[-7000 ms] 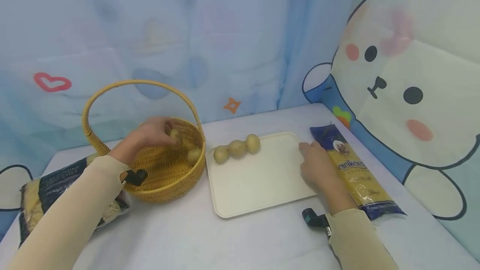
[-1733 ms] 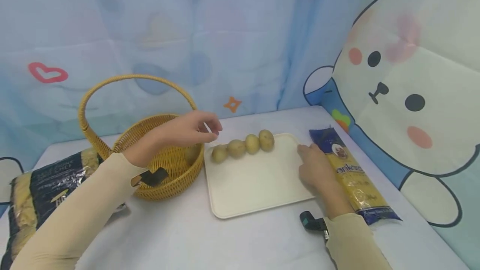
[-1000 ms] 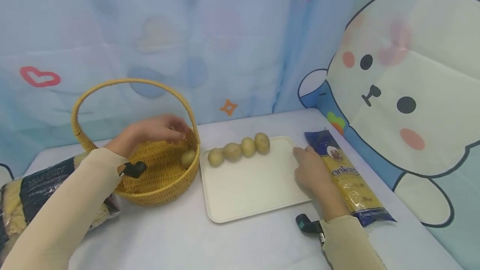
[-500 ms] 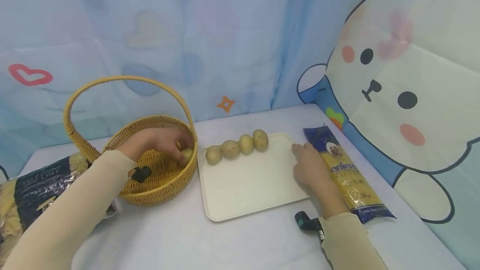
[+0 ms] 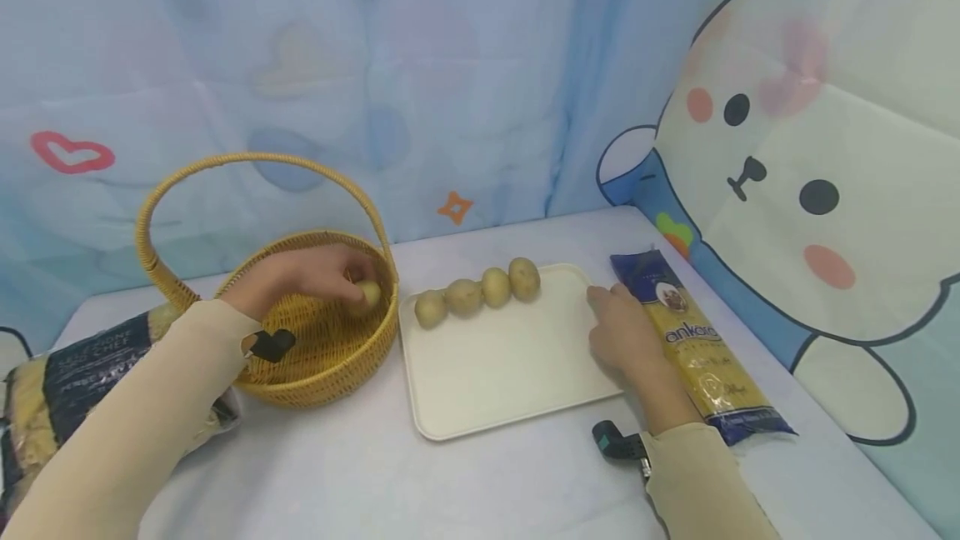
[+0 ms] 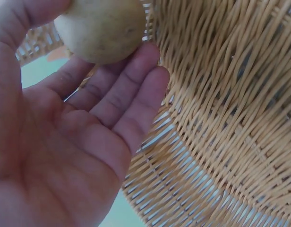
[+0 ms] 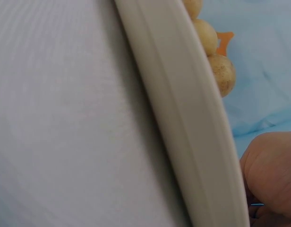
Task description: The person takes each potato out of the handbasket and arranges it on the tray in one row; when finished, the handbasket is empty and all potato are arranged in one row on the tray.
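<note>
Inside the yellow wicker basket [image 5: 318, 390], my left hand [image 5: 333, 273] holds a potato [image 5: 367, 294] between thumb and fingers. In the left wrist view the potato [image 6: 103, 30] sits at the fingertips, beside the basket's woven wall [image 6: 230, 94]. My right hand [image 5: 626, 336] grips the right edge of the cream tray [image 5: 502, 365]. The right wrist view shows the tray's outer wall [image 7: 178, 94] with part of the right hand [image 7: 273, 175] at the rim; its other fingers are mostly hidden. Several potatoes [image 5: 464, 297] form a row along the tray's back left edge.
A yellow and blue pasta packet [image 5: 697, 344] lies right of the tray, close to the right hand. Left of the basket is a dark and yellow bag [image 5: 97, 365], partly behind the left sleeve. The basket's tall handle [image 5: 255, 158] arches over its opening. A printed curtain [image 5: 480, 90] hangs behind the table.
One more potato has joined the row on the tray since the earliest frame. My left hand has gone from near the tray back into the basket and taken hold of another potato. The right hand stays.
</note>
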{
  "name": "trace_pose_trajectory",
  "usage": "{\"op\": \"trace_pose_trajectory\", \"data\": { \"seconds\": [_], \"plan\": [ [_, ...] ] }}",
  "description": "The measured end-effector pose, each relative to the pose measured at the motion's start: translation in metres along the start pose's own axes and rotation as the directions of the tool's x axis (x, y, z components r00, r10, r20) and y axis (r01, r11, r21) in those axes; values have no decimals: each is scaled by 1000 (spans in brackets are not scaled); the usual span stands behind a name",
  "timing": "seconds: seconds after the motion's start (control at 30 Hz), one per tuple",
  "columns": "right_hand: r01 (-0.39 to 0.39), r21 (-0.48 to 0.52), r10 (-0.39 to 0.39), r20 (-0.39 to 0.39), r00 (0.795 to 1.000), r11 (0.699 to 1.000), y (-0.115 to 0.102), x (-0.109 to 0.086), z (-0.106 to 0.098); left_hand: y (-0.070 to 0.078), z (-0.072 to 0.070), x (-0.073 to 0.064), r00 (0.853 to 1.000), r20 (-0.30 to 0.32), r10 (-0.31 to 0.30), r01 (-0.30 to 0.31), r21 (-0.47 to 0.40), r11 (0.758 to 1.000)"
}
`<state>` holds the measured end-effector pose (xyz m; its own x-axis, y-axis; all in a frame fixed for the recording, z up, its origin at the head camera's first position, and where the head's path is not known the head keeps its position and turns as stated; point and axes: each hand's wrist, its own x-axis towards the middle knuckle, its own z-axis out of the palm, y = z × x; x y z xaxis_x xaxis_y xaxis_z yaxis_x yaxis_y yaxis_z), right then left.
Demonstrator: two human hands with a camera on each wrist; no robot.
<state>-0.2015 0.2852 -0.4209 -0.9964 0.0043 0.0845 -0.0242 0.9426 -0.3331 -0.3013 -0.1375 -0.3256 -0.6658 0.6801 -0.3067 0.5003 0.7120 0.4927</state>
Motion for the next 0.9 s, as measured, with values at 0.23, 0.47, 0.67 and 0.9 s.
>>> {"op": "trace_pose_trajectory", "data": {
  "seconds": [0.23,0.47,0.67,0.9],
  "plan": [
    [-1,2,1,-4,1000,1000,0,0,0,9,-7,-12,1000,-2,24,-24,-128,991],
    [3,8,-3,-4,1000,1000,0,-1,-1,15,-7,-19,998,-40,56,-61,-159,985],
    [12,13,-12,-9,1000,1000,2,-1,-1,27,-5,-21,992,-63,111,-119,-155,981],
    [3,35,-3,-3,1000,999,0,-3,-2,49,-2,-20,982,-39,185,-188,-171,967]
  ]
}}
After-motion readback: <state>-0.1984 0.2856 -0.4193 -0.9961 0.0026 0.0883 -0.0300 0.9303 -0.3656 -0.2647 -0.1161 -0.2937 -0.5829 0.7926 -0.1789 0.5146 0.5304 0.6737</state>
